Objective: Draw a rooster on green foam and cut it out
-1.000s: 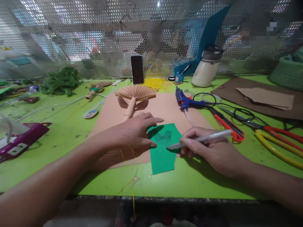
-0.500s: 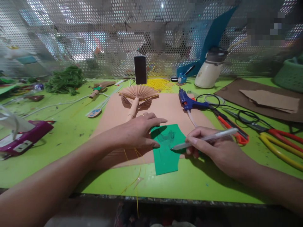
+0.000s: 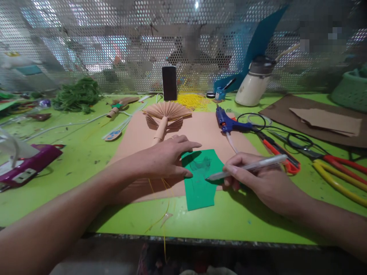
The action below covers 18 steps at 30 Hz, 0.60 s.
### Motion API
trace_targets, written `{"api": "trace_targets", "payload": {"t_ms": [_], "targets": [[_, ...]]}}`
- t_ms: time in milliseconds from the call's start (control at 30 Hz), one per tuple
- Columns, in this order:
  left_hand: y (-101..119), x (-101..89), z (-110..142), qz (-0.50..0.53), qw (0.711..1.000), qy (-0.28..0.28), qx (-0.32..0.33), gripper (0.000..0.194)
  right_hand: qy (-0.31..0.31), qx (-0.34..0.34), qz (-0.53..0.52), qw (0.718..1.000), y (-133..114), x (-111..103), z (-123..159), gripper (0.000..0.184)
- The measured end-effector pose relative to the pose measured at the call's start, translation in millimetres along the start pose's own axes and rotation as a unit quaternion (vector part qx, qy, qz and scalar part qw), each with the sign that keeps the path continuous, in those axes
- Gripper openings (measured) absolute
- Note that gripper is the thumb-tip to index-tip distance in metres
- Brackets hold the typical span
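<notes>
A small green paper (image 3: 200,183) lies on a peach sheet (image 3: 200,130) near the table's front edge, with a faint pen sketch on its upper part. My left hand (image 3: 168,158) lies flat on the paper's left edge, fingers stretched out and pressing it down. My right hand (image 3: 252,179) is closed round a silver pen (image 3: 246,168), whose tip touches the green paper at its right side. A folded paper fan on a tube handle (image 3: 164,116) lies just behind my left hand.
A blue glue gun (image 3: 229,123), red-handled scissors (image 3: 281,151) and yellow-handled pliers (image 3: 338,172) lie to the right. Brown card (image 3: 315,118) and a white jar (image 3: 254,84) stand behind them. A purple stapler (image 3: 28,162), green threads (image 3: 76,95) and yellow strips (image 3: 193,101) lie left and back.
The hands keep their places on the green paper. The pen tip shifts slightly over the sketch. The view has moved a little.
</notes>
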State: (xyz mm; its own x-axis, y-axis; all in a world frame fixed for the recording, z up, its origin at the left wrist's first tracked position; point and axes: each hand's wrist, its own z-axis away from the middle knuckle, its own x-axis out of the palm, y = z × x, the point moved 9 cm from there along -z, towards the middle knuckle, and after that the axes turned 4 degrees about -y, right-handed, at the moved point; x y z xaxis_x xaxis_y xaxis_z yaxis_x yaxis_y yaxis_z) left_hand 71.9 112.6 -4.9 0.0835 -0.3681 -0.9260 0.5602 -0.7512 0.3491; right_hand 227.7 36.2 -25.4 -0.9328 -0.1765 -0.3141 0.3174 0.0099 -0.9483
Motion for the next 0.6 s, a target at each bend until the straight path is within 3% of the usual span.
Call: {"api": "trace_targets", "payload": {"t_ms": [467,600], "targets": [[2.3,-1.1,-1.1,-0.005,1.0,-0.001,-0.003,0.073,-0.016,-0.013,0.005,1.0,-1.9,2.5,0.5,0.023],[0.1,-0.7,-1.1,0.003,1.0,0.002,-0.005,0.074,0.007,-0.01,-0.004,1.0,-0.1,-0.1,1.8,0.025]]}}
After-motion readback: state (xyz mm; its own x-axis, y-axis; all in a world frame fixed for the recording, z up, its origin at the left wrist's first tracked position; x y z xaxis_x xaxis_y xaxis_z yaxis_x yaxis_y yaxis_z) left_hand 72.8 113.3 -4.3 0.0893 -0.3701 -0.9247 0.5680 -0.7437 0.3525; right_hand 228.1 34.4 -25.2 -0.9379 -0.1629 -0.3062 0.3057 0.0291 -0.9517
